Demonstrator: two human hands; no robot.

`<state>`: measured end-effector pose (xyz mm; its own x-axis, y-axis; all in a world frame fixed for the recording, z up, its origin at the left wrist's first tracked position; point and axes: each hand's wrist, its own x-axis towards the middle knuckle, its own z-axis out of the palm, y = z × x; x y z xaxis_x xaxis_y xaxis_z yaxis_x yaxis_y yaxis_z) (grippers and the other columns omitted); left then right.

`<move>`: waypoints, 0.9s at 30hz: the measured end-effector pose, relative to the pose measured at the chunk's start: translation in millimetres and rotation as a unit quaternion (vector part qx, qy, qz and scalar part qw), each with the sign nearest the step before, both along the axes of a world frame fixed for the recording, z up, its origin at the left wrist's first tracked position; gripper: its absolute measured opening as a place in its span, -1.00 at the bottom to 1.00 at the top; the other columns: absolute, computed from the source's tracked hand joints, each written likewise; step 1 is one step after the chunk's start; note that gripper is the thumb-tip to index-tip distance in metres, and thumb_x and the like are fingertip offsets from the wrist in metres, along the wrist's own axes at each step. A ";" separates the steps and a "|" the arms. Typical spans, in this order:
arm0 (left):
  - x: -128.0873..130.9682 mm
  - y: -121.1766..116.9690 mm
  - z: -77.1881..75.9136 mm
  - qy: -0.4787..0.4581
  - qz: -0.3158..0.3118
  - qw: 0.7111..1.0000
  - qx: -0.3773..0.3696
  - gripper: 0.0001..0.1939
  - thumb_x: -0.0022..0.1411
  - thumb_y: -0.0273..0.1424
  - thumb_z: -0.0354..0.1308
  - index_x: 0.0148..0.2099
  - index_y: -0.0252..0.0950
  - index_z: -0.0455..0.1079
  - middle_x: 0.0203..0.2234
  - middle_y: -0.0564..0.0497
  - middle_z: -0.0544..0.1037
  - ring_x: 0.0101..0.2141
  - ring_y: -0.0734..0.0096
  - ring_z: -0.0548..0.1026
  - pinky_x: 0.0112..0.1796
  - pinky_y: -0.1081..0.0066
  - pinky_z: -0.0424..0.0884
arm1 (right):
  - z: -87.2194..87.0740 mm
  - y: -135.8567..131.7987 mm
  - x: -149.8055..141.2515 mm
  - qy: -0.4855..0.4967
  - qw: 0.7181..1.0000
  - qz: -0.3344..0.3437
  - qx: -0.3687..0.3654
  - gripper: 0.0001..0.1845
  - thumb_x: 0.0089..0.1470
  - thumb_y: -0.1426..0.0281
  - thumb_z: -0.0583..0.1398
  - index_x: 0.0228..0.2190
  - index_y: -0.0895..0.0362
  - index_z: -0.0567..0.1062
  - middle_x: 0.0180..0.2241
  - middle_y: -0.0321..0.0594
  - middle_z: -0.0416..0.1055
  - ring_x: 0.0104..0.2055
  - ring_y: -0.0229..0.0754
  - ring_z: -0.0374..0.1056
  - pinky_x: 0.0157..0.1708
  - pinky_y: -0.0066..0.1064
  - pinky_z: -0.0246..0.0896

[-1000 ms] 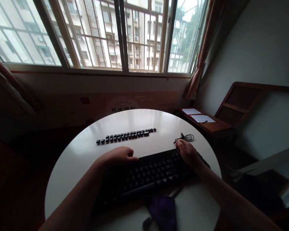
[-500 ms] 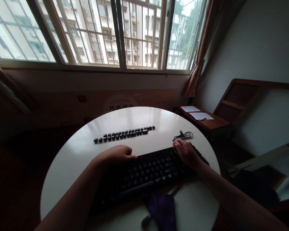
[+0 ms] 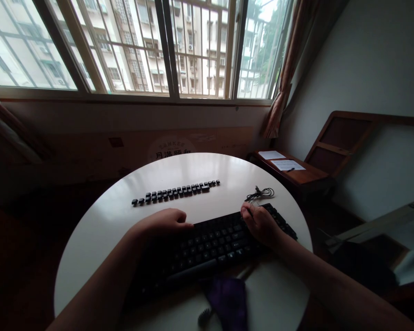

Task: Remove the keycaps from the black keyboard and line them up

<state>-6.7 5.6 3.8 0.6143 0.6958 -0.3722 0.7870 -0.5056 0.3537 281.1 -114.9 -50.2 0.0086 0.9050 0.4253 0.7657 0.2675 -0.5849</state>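
A black keyboard (image 3: 207, 248) lies at a slant on the white round table. My left hand (image 3: 165, 223) is closed over its upper left edge, thumb along the rim and the other fingers hidden. Over the keyboard's right part, my right hand (image 3: 262, 225) is closed in a pinch. Thin wire-like lines show by its fingertips, but what it holds is too small to make out. Loose black keycaps (image 3: 174, 192) stand in two rows beyond the keyboard. A bundled black cable (image 3: 262, 194) rests just behind my right hand.
Purple cloth (image 3: 229, 299) lies at the near side of the white table (image 3: 100, 220), beside a dark coiled piece (image 3: 204, 317). Papers (image 3: 288, 165) and a pen rest on a wooden chair (image 3: 310, 177) to the right. A barred window (image 3: 172, 55) is ahead.
My right hand has shifted slightly left and down over the keyboard, still pinched, uncovering more keys at the right end. My left hand stays on the edge. The whole view has moved slightly.
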 end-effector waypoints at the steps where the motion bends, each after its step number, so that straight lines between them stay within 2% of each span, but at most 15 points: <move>1: 0.5 -0.3 0.5 0.003 -0.002 1.000 0.002 -0.50 0.09 0.13 0.05 -0.43 -0.25 0.35 -0.46 0.03 0.48 -0.43 0.29 0.40 -0.51 0.42 0.13 | -0.4 0.7 0.9 0.018 1.000 -0.003 0.001 -0.68 0.29 0.30 -0.06 -0.48 0.09 0.29 -0.62 -0.33 0.24 -0.57 -0.20 0.21 -0.45 -0.39 0.07; 6: 0.0 0.4 -0.3 0.003 -0.002 1.000 0.003 -0.48 0.08 0.15 0.05 -0.45 -0.25 0.32 -0.49 0.04 0.46 -0.45 0.31 0.38 -0.51 0.42 0.12 | -5.1 6.3 8.2 0.142 0.990 -0.021 0.006 -0.63 0.28 0.24 -0.05 -0.51 0.09 0.30 -0.61 -0.35 0.21 -0.58 -0.23 0.15 -0.52 -0.42 0.05; 11: -2.6 3.6 -4.0 -0.004 -0.001 1.000 -0.004 -0.47 0.06 0.15 0.05 -0.44 -0.25 0.34 -0.47 0.03 0.48 -0.45 0.30 0.39 -0.49 0.41 0.14 | -8.3 10.8 11.5 0.315 0.947 -0.067 0.007 -0.66 0.25 0.18 -0.04 -0.50 0.07 0.27 -0.61 -0.39 0.15 -0.61 -0.26 0.08 -0.60 -0.44 0.03; 16: -3.0 1.6 -3.0 0.013 -0.008 1.000 0.003 -0.49 0.11 0.13 0.02 -0.38 -0.24 0.38 -0.41 0.01 0.52 -0.41 0.28 0.43 -0.48 0.40 0.18 | -9.0 9.2 10.3 0.342 0.939 -0.044 -0.004 -0.68 0.22 0.20 0.01 -0.50 0.09 0.29 -0.59 -0.38 0.17 -0.60 -0.29 0.07 -0.63 -0.47 -0.03; 19: -2.9 -5.1 0.9 0.019 -0.006 1.000 0.018 -0.51 0.13 0.11 0.02 -0.34 -0.23 0.43 -0.37 -0.02 0.55 -0.40 0.25 0.43 -0.46 0.39 0.20 | -5.6 6.8 9.3 0.342 0.940 -0.007 -0.018 -0.71 0.23 0.22 0.03 -0.46 0.10 0.32 -0.63 -0.41 0.17 -0.63 -0.30 0.06 -0.63 -0.48 -0.05; 21: -2.6 -10.2 3.9 0.010 -0.003 0.999 0.043 -0.52 0.13 0.08 0.05 -0.31 -0.23 0.47 -0.36 -0.06 0.56 -0.40 0.22 0.44 -0.45 0.37 0.20 | 4.1 6.0 7.1 0.315 0.948 0.038 -0.037 -0.73 0.24 0.23 0.03 -0.41 0.12 0.35 -0.65 -0.40 0.21 -0.63 -0.30 0.10 -0.63 -0.49 -0.04; 23: -1.8 -14.2 6.6 0.002 0.004 0.997 0.072 -0.53 0.14 0.08 0.05 -0.28 -0.23 0.48 -0.35 -0.09 0.57 -0.39 0.18 0.45 -0.43 0.36 0.21 | 22.6 6.7 2.3 0.267 0.957 0.095 -0.057 -0.72 0.28 0.25 0.00 -0.34 0.14 0.39 -0.61 -0.36 0.31 -0.62 -0.30 0.13 -0.62 -0.49 -0.02; 27: 1.8 -17.5 11.4 -0.045 0.021 0.991 0.127 -0.44 0.26 0.11 -0.10 -0.19 -0.23 0.48 -0.28 -0.14 0.59 -0.31 0.09 0.49 -0.36 0.33 0.25 | 78.1 19.1 -16.8 0.096 0.969 0.217 -0.075 -0.67 0.31 0.31 -0.04 -0.26 0.17 0.47 -0.49 -0.26 0.46 -0.58 -0.32 0.22 -0.53 -0.49 0.11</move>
